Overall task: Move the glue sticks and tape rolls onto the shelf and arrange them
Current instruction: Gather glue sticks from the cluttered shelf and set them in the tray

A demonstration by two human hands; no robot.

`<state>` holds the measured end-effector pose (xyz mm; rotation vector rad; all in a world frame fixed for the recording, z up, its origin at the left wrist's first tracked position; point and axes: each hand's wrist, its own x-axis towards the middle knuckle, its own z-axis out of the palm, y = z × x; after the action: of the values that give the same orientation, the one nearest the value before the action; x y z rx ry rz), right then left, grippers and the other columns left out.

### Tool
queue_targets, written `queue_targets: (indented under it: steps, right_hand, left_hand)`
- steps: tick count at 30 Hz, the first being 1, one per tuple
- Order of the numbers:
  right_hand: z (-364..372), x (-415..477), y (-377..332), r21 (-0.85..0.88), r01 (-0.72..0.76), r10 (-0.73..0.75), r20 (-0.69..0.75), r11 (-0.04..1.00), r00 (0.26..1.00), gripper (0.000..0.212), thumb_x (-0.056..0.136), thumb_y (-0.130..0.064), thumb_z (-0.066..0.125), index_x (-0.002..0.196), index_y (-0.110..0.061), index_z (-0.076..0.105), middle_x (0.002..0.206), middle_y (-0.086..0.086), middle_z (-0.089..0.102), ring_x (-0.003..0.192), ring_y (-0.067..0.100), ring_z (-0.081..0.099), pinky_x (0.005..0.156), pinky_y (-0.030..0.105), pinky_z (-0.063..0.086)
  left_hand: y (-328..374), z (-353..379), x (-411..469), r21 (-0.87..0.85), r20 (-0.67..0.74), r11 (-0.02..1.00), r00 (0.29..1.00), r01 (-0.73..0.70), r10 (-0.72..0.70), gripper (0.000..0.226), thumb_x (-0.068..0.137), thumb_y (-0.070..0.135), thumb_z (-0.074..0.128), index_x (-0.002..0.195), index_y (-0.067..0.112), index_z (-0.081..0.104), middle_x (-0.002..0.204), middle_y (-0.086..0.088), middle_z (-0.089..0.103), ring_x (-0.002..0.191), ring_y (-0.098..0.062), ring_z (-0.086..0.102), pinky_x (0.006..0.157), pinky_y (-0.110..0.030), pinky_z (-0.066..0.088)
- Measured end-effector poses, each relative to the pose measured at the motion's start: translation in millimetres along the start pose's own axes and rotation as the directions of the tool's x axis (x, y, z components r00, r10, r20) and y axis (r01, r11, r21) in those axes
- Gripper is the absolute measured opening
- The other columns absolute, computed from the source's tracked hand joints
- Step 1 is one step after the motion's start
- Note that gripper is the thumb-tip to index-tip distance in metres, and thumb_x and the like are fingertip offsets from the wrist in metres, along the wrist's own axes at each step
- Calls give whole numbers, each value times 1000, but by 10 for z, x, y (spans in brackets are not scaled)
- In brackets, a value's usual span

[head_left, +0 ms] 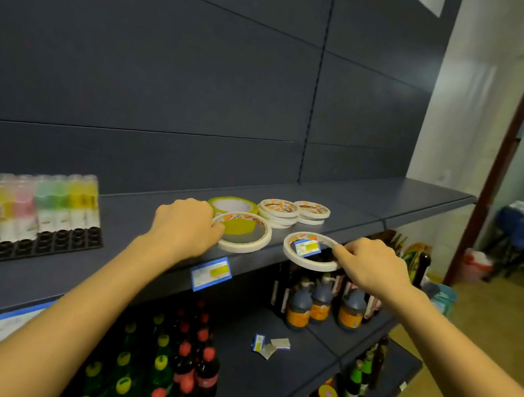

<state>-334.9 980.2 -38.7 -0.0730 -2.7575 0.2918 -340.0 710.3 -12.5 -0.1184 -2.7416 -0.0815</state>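
Tape rolls (279, 213) lie in two short white stacks on the dark blue shelf (127, 219), beside a yellow-green roll (233, 204). Glue sticks (46, 214), in a clear pack with black caps, stand well to the left. The left hand (185, 225) grips a thin white ring (240, 248) by its rim. The right hand (371, 263) pinches a second ring (289, 253) at the shelf's front edge.

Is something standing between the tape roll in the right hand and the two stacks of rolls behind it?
Nothing visible: only bare shelf lies between the tape roll in the right hand and the stacks.
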Motion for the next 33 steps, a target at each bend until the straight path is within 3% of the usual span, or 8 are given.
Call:
queue_targets:
  steps: [2,6,14,17,24,27,30,33]
  right_hand:
    - [41,182,153,-1,-18,18,2,1000,1000,54,95,-51,36,60,-14,55,61,4,55,60,23,53,54,28,39]
    - [122,585,395,0,-23,23,2,1000,1000,52,94,-51,37,64,-14,58,61,4,55,58,22,53,54,28,40]
    - [213,1377,739,20,-32,32,1,999,999,43,93,-44,39,62,-20,57,61,1,51,67,25,52,59,29,36]
    - [284,1600,819,26,-35,35,10,999,999,40,92,-45,39,68,-21,59,66,2,51,73,28,51,65,30,37]
    - [470,2141,881,29,51,-53,65,998,996,45,94,-46,36,85,-15,67,81,8,55,75,29,50,68,31,38]
    - [584,2345,861,37,108,-111,100,993,989,47,95,-46,35,84,-13,67,77,5,55,72,26,51,65,30,38]
    - [688,2525,841,49,178,-183,110,983,977,48,95,-47,34,90,-14,68,83,6,59,75,25,53,66,30,41]
    - [763,2686,810,63,236,-243,156,970,957,49,96,-50,34,95,-14,68,95,8,63,81,26,54,69,32,42]
  left_hand:
    - [153,64,209,3,-2,1000,1000,-25,25,29,92,36,42,73,15,45,94,-13,61,85,-32,54,69,-33,36]
    - [376,216,662,-18,25,1000,999,-22,23,42,91,37,43,57,15,37,77,-6,49,72,-26,46,67,-31,36]
    - [688,527,1401,-14,39,1000,999,12,-12,42,93,34,41,55,17,37,77,-9,57,80,-30,58,66,-31,38]
    - [762,624,1583,-1,61,998,996,67,-67,41,94,34,41,57,16,39,70,-4,49,71,-24,51,66,-31,39]
    - [936,876,1853,153,111,977,980,145,-163,34,95,38,41,101,12,61,111,-10,63,102,-29,59,75,-32,38]
    - [992,934,1895,210,75,956,972,202,-222,34,94,38,43,103,11,62,107,-9,65,98,-28,60,72,-31,37]
    - [1045,930,1898,244,-23,932,962,268,-271,32,93,37,47,97,10,62,88,-5,62,88,-26,61,69,-30,39]
    - [1103,913,1864,235,-133,918,946,320,-296,34,93,38,45,108,9,56,98,-9,64,92,-28,62,69,-32,42]
